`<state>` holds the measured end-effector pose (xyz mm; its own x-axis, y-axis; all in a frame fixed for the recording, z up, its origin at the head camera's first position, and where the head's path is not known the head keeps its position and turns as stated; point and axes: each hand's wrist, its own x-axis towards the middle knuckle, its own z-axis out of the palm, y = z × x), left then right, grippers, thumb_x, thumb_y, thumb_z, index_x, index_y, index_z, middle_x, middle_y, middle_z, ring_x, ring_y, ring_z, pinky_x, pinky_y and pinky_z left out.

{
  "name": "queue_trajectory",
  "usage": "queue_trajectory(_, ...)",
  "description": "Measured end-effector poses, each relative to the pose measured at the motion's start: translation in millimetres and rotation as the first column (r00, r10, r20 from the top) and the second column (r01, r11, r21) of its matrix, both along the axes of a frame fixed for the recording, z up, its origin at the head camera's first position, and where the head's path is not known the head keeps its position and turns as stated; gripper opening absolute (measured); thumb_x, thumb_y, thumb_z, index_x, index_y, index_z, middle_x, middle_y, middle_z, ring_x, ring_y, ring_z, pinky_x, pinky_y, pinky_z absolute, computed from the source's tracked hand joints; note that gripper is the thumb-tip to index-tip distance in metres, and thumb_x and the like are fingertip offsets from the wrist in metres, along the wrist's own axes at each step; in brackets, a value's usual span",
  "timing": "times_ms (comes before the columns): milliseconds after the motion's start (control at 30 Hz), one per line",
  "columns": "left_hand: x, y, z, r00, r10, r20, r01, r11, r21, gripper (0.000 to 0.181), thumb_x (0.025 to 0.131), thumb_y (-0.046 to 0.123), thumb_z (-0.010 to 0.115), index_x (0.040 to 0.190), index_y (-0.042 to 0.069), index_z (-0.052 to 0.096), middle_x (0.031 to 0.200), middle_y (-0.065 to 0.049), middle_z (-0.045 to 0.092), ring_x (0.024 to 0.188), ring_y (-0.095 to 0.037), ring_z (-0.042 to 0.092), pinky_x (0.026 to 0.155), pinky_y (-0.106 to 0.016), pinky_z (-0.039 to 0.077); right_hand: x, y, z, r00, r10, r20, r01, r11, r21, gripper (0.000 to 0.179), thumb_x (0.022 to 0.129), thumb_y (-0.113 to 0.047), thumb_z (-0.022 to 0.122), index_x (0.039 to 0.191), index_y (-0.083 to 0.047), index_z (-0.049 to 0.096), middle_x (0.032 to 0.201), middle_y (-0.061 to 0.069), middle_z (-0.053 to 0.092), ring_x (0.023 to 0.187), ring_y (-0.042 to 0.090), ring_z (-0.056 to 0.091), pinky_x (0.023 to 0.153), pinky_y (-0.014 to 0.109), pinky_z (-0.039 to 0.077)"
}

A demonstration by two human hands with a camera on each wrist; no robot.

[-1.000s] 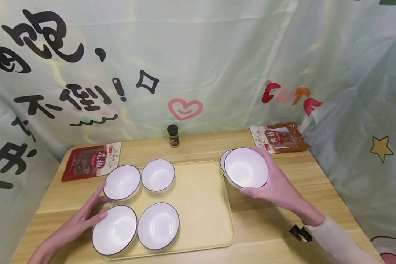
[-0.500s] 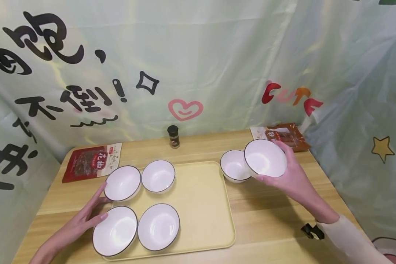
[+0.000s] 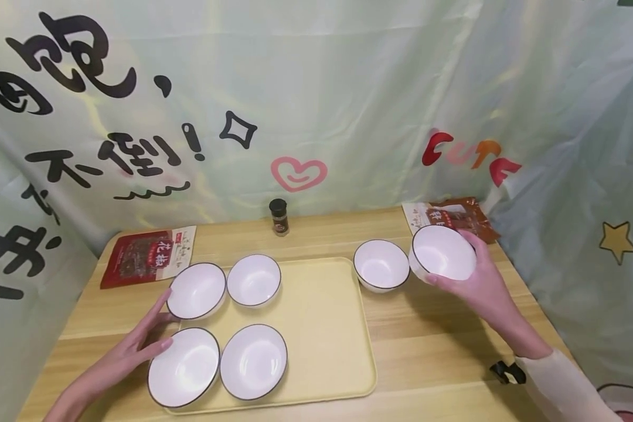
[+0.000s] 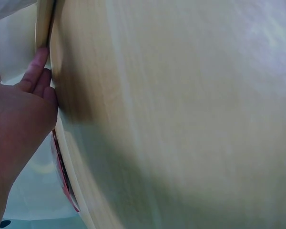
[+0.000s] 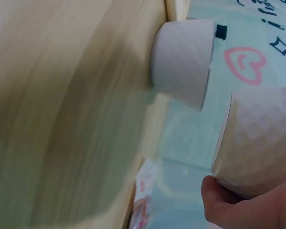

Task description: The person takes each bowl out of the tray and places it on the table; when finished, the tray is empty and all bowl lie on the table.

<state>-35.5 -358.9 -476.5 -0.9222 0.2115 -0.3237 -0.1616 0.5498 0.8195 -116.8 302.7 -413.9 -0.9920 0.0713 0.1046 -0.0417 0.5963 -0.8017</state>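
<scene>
My right hand [image 3: 480, 287] grips a white bowl [image 3: 445, 255] with a dark rim, thumb on its near side. In the right wrist view this bowl [image 5: 257, 143] shows a faceted outer wall and is held above the table. Just left of it, a similar bowl [image 3: 381, 266] stands on the table by the tray's right edge. My left hand [image 3: 118, 357] has its fingertips at the back-left bowl [image 3: 196, 291] and its thumb over the rim of the front-left bowl [image 3: 183, 368]. Two more bowls, one at the back [image 3: 254, 281] and one in front [image 3: 254, 362], stand beside them on the yellow tray [image 3: 327, 328].
A red spice packet [image 3: 147, 257] lies at the back left, a brown packet [image 3: 464, 217] at the back right, partly behind the held bowl. Between them stands a small black-capped jar [image 3: 279, 217]. A printed curtain [image 3: 348, 105] hangs behind the wooden table [image 3: 427, 363].
My right hand has moved right with its bowl, so the bowl on the table that it partly covered now shows in full. My left hand has stayed in place.
</scene>
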Motion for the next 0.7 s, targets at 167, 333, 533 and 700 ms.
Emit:
queue_trajectory(167,0.9,-0.1,-0.6,1.0,-0.005,-0.002,0.005,1.0,0.002,0.093,0.113,0.028,0.061,0.173,0.047,-0.008,0.168,-0.034,0.027,0.154,-0.056,0.021,0.112,-0.087,0.021,-4.0,9,-8.6,1.0,-0.009,0.007,0.009,1.0,0.023,0.12,0.082,-0.028,0.098,0.171,-0.003,0.021,0.157,0.034,0.041,0.13,0.051,0.048,0.094,0.061,0.046)
queue_trajectory(333,1.4,-0.7,-0.1,1.0,0.005,0.006,-0.005,1.0,-0.01,0.092,0.114,0.029,0.06,0.173,0.049,-0.009,0.168,-0.033,0.028,0.154,-0.056,0.021,0.11,-0.088,0.022,-8.0,13,-16.9,0.999,-0.01,0.036,0.008,0.999,0.038,0.121,0.082,-0.032,0.099,0.169,0.001,0.022,0.156,0.036,0.041,0.13,0.052,0.048,0.096,0.063,0.045)
queue_trajectory(533,-0.5,-0.4,0.8,1.0,0.009,0.014,-0.009,1.0,-0.006,0.092,0.114,0.03,0.06,0.172,0.05,-0.008,0.17,-0.033,0.025,0.155,-0.057,0.019,0.111,-0.088,0.02,-14.1,17,-27.0,0.996,-0.02,0.091,0.013,0.997,0.075,0.122,0.083,-0.037,0.097,0.167,0.005,0.021,0.153,0.039,0.042,0.13,0.054,0.048,0.097,0.065,0.046)
queue_trajectory(700,-0.6,-0.2,1.8,1.0,0.003,-0.005,-0.003,1.0,-0.002,0.092,0.114,0.028,0.06,0.173,0.048,-0.007,0.169,-0.033,0.027,0.154,-0.055,0.021,0.11,-0.088,0.02,-18.7,19,-33.9,0.993,-0.013,0.113,0.004,0.997,0.081,0.123,0.083,-0.037,0.097,0.167,0.007,0.018,0.152,0.041,0.041,0.13,0.055,0.048,0.099,0.068,0.045)
